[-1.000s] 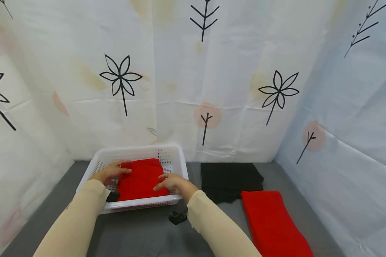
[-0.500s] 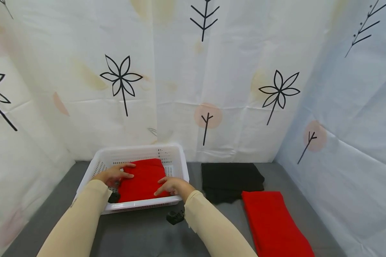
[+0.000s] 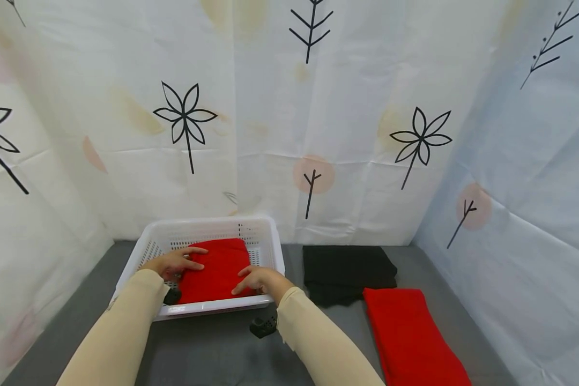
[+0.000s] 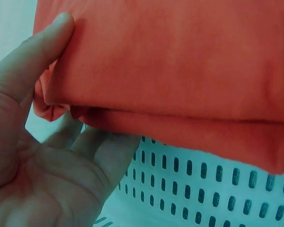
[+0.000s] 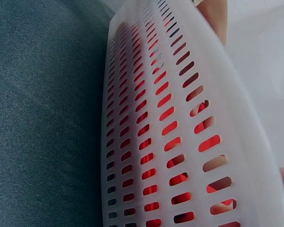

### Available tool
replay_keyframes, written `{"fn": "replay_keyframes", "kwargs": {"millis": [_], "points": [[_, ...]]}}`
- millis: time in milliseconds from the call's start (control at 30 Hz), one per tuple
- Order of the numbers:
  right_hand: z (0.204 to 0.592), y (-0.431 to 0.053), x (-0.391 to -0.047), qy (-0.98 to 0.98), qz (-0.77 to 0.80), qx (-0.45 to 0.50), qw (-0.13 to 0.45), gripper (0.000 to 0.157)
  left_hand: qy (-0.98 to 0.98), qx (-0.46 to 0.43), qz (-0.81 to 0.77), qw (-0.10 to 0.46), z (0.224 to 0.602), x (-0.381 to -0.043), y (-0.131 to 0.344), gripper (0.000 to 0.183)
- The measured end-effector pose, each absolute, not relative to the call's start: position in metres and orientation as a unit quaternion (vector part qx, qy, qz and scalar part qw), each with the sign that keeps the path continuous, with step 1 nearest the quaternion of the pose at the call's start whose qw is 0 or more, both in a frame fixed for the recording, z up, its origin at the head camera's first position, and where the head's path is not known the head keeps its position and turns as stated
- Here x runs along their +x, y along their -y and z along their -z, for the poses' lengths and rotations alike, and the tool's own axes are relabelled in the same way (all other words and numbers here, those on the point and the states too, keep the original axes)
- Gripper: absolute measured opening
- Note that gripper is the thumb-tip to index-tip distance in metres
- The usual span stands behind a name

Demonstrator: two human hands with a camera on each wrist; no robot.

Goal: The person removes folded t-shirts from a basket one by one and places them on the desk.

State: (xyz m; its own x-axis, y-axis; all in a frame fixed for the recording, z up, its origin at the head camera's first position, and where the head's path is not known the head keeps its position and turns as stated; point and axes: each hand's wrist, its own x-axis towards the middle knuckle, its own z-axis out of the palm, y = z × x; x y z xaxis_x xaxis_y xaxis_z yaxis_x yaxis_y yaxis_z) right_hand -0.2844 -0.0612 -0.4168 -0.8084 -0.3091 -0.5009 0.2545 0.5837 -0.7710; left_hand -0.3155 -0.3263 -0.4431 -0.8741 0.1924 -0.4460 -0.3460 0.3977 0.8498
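Observation:
A folded red cloth [image 3: 217, 271] lies inside a white plastic basket [image 3: 207, 307] in the head view. My left hand [image 3: 173, 264] holds its left edge. The left wrist view shows the thumb [image 4: 54, 35] on top of the red cloth [image 4: 170, 61] and the other fingers reaching underneath its folds. At the opposite edge, my right hand [image 3: 264, 281] reaches over the basket's right front corner and grips the cloth with thumb and fingers. Slotted basket wall [image 5: 146, 118] fills much of the right wrist view, with red cloth and parts of fingers showing through the slots.
A folded black cloth [image 3: 349, 271] lies on the grey tabletop [image 3: 207, 348] right of the basket. In front of it is a second folded red cloth [image 3: 410, 332]. A patterned white curtain [image 3: 270, 107] stands behind and along both sides.
My left hand has shifted slightly right and nearer, farther over the red cloth's left edge. The right hand has dropped slightly at the right edge. The cloths on the table stay put.

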Motion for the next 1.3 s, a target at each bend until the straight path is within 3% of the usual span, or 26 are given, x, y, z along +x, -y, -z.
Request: {"fn": "replay_keyframes", "kwargs": {"millis": [1000, 1300], "points": [[0.4197, 0.0578, -0.291, -0.755, 0.548, 0.005, 0.36, 0.057, -0.792, -0.033, -0.562, 0.238, 0.4497, -0.3207, 0.3247, 0.071], [0.4195, 0.0574, -0.2894, -0.745, 0.568, 0.014, 0.35, 0.057, -0.793, -0.025, -0.564, 0.23, 0.4464, -0.3168, 0.3225, 0.075]]}}
